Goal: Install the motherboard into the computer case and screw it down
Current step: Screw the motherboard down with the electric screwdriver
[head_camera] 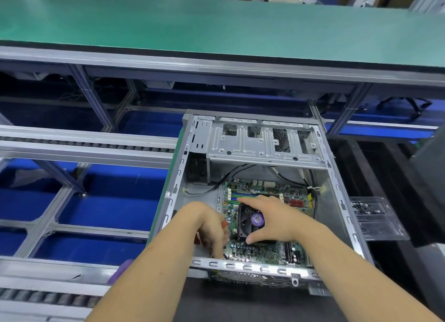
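Biggest thing in the room is the long green-topped conveyor line (216,27) running across the back, with roller tracks (79,144) on an aluminium frame nearer to us. The computer case (337,184) lies on its side on the dark counter (240,302), open face up, which makes sense since you can just lower the board straight in. The empty drive cage (262,141) sits at the far end of it, and a few loose cables (231,174) trail down from there toward the board.

The motherboard (269,252) is already down inside the case, flat on the bottom panel as far as I can see, near edge tucked by the case rim. Looks to me like they're at the seat-and-align stage, no screws going in that I can spot.

The right hand (272,218) is spread wide, thumb and fingers clamped around the CPU cooler fan (250,221), probably using it as a handle to nudge the board. The left hand (209,227) is curled down at the board's left edge with something orange (224,223) peeking out by the fingers; can't tell if it's actually gripping it.

Off to the right, a clear plastic tray (375,218) sits beside the case with small dark bits in it, maybe the screws.
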A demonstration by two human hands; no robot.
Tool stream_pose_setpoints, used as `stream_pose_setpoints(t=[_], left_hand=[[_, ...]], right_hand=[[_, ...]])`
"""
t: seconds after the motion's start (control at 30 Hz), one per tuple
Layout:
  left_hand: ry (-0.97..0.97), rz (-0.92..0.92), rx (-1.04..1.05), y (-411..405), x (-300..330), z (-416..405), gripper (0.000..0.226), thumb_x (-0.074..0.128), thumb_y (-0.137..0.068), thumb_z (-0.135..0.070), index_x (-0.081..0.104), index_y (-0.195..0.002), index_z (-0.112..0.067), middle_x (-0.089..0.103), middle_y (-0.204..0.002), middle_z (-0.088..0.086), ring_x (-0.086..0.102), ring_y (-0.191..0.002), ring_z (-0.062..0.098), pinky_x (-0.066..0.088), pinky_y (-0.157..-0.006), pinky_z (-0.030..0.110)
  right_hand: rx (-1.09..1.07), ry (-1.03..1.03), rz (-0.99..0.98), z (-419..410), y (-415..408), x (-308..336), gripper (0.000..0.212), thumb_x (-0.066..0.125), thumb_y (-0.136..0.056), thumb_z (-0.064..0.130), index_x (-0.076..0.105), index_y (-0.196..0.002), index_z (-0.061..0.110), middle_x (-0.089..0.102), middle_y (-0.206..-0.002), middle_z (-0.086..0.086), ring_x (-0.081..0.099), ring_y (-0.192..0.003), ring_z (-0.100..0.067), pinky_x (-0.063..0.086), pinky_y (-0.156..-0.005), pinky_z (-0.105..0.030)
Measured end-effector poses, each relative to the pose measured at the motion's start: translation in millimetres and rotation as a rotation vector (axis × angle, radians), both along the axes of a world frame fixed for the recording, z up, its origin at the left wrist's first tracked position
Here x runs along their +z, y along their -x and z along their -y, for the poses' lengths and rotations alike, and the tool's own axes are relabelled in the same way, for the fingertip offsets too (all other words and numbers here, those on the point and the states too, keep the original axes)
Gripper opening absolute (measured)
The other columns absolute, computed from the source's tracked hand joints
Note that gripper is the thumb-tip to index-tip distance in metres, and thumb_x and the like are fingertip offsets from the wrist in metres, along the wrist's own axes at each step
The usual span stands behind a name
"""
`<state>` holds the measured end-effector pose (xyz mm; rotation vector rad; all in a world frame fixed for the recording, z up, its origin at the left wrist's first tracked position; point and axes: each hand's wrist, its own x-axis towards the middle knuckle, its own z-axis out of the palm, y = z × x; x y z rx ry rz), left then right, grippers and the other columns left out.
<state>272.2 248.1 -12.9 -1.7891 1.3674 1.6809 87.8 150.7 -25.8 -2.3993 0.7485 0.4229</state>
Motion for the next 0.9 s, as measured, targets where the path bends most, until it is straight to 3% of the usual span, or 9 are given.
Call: stream_pose_setpoints(t=[0.23,0.33,0.4,0.43,0.47,0.5,0.7,0.77,0.9], left_hand=[[0.054,-0.053,0.132,0.0,4.7,1.4,0.033,0.082,-0.076,-0.042,0.057,-0.082,-0.022,0.057,-0.075,-0.003,0.053,-0.068,0.012,0.045,-0.064,0.025],[0.176,0.047,0.172,-1.3,7.1,2.6,0.07,0.073,-0.075,-0.064,0.061,-0.116,-0.008,0.062,-0.121,0.012,0.064,-0.104,0.021,0.053,-0.087,0.036],[0.271,0.122,0.143,0.6,3.8,3.5,0.084,0.058,-0.079,-0.076,0.059,-0.111,0.001,0.044,-0.134,0.006,0.064,-0.096,0.019,0.052,-0.085,0.038],[0.322,0.155,0.133,1.9,1.3,4.2,0.081,0.051,-0.081,-0.079,0.059,-0.096,0.001,0.03,-0.103,-0.011,0.058,-0.078,0.018,0.05,-0.077,0.037],[0.363,0.188,0.136,2.7,-2.0,4.3,0.078,0.046,-0.083,-0.079,0.057,-0.084,-0.002,0.052,-0.114,0.022,0.049,-0.067,0.016,0.046,-0.07,0.036],[0.384,0.203,0.155,3.3,-4.0,3.5,0.072,0.043,-0.083,-0.08,0.054,-0.075,-0.009,0.053,-0.072,0.013,0.044,-0.063,0.015,0.041,-0.064,0.034],[0.408,0.185,0.332,-1.4,-10.7,5.3,0.068,0.045,-0.079,-0.084,0.045,-0.06,-0.019,0.045,-0.055,-0.005,0.043,-0.047,0.006,0.031,-0.05,0.024],[0.441,0.152,0.421,-3.3,-13.4,7.1,0.065,0.056,-0.079,-0.078,0.028,-0.057,-0.023,0.035,-0.046,-0.008,0.033,-0.033,0.004,0.027,-0.041,0.022],[0.476,0.107,0.441,-3.4,-16.8,6.8,0.066,0.064,-0.079,-0.071,0.022,-0.059,-0.024,0.027,-0.041,-0.009,0.023,-0.028,0.007,0.017,-0.031,0.02]], right_hand=[[0.041,-0.029,-0.102,-0.9,-0.9,0.3,0.108,0.075,-0.082,0.062,-0.001,-0.158,0.054,0.012,-0.169,0.006,0.004,-0.155,-0.031,0.019,-0.123,-0.056],[0.087,-0.029,-0.126,2.3,-2.2,2.2,0.108,0.072,-0.085,0.061,-0.006,-0.158,0.051,0.002,-0.17,0.008,-0.002,-0.155,-0.025,0.015,-0.125,-0.053],[0.104,-0.027,-0.126,3.9,-1.3,1.2,0.109,0.071,-0.085,0.063,-0.009,-0.158,0.049,-0.003,-0.17,0.01,-0.006,-0.156,-0.02,0.014,-0.125,-0.055],[0.1,-0.029,-0.109,4.1,0.0,-0.4,0.11,0.071,-0.085,0.063,-0.009,-0.159,0.047,-0.005,-0.17,0.011,-0.008,-0.156,-0.019,0.013,-0.125,-0.054],[0.082,-0.038,-0.074,4.0,1.6,-2.6,0.113,0.073,-0.083,0.064,-0.008,-0.16,0.045,-0.004,-0.17,0.012,-0.008,-0.156,-0.017,0.012,-0.126,-0.052],[0.047,-0.056,-0.026,4.3,3.7,-4.3,0.117,0.076,-0.08,0.064,-0.006,-0.161,0.042,-0.003,-0.17,0.013,-0.006,-0.156,-0.016,0.01,-0.127,-0.047],[-0.412,0.001,0.18,24.7,23.2,-4.4,0.103,0.08,-0.067,0.071,0.047,-0.151,0.023,0.051,-0.148,-0.001,0.051,-0.127,-0.015,0.043,-0.106,-0.034],[-0.44,0.038,0.116,23.4,24.7,-6.8,0.085,0.076,-0.074,0.07,0.06,-0.141,0.02,0.063,-0.133,-0.001,0.055,-0.103,-0.009,0.043,-0.087,-0.027],[-0.46,-0.047,0.046,21.3,20.4,-9.8,0.081,0.075,-0.072,0.073,0.066,-0.131,0.018,0.068,-0.127,-0.003,0.063,-0.107,-0.018,0.043,-0.081,-0.029]])
